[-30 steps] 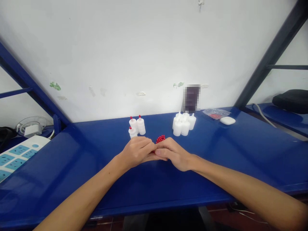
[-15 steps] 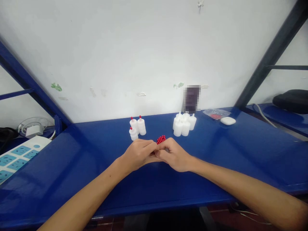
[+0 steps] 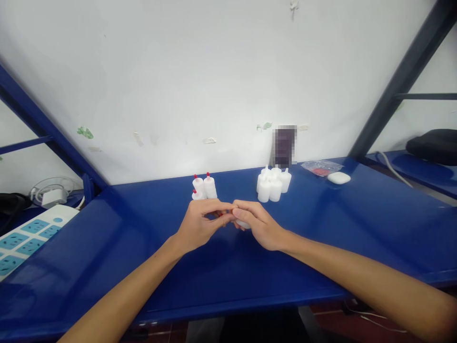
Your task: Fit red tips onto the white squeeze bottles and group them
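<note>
Bottles (image 3: 264,191) on table (image 3: 321,228), wall (image 3: 214,71) behind

1. One half-hidden white plastic bottle (image 3: 243,224), dial centre!
2. Three red-tipped white plastic bottles (image 3: 210,187), eleven o'clock!
3. Five-plus uncapped white bottles (image 3: 274,189), one o'clock!
4. One clear plastic bag (image 3: 321,167), one rounded white case (image 3: 339,178), two o'clock!
5. One white-and-blue power strip (image 3: 34,237), nine o'clock!

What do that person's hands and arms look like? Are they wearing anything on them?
The bare, gloveless left hand and bare, gloveless right hand lead into long, bare forearms. No sleeves, watch or bracelet shows. No rings show either, though the fingers partly hide one another.
</note>
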`<state>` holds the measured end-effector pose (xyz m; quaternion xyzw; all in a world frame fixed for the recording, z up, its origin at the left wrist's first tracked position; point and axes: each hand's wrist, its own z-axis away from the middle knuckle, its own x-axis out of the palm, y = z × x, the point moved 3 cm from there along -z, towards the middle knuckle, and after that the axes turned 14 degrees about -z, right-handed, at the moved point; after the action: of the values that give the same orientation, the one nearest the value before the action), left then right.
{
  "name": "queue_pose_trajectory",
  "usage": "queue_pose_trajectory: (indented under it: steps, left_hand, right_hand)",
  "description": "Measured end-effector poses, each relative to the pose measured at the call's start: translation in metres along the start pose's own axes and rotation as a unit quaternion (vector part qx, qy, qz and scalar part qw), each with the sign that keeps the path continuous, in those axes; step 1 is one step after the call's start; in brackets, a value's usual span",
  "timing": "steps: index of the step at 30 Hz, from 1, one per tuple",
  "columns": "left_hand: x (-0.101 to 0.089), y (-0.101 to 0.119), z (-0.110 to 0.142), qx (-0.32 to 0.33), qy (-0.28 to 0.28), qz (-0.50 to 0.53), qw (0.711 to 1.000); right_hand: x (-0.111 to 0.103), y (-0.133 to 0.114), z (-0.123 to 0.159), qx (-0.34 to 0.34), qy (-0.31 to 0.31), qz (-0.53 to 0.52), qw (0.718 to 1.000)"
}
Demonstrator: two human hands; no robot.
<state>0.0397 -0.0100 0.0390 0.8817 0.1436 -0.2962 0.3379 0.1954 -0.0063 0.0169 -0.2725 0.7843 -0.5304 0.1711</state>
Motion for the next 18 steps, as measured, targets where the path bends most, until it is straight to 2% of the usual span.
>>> queue_pose_trajectory:
  steps: [2,4,6,8,10,13,18]
  left_hand:
    - [0.000,-0.002,-0.001,-0.023,-0.013,0.027,0.999]
    - [-0.008,-0.008,-0.003,-0.061,0.003,0.046,0.997]
    - [-0.026,-0.021,-0.005,-0.103,0.057,0.025,0.993]
    - [-0.049,-0.036,-0.005,-0.126,0.122,-0.044,0.984]
    - [-0.068,-0.051,-0.004,-0.136,0.142,-0.116,0.974]
    - [-0.081,-0.067,0.000,-0.138,0.101,-0.188,0.967]
    - [-0.074,-0.070,0.003,-0.094,0.025,-0.287,0.953]
  right_hand:
    - [0.000,0.000,0.000,0.007,-0.002,-0.028,1.000]
    - [-0.003,0.001,-0.001,0.006,0.026,-0.033,0.999]
    - [-0.010,0.004,-0.002,0.003,0.066,-0.020,0.998]
    - [-0.016,0.006,-0.003,0.005,0.096,-0.006,0.995]
    - [-0.022,0.008,-0.003,0.011,0.117,0.003,0.993]
    - [-0.027,0.008,-0.003,0.010,0.145,0.022,0.989]
    - [-0.031,0.002,-0.003,-0.019,0.168,0.064,0.984]
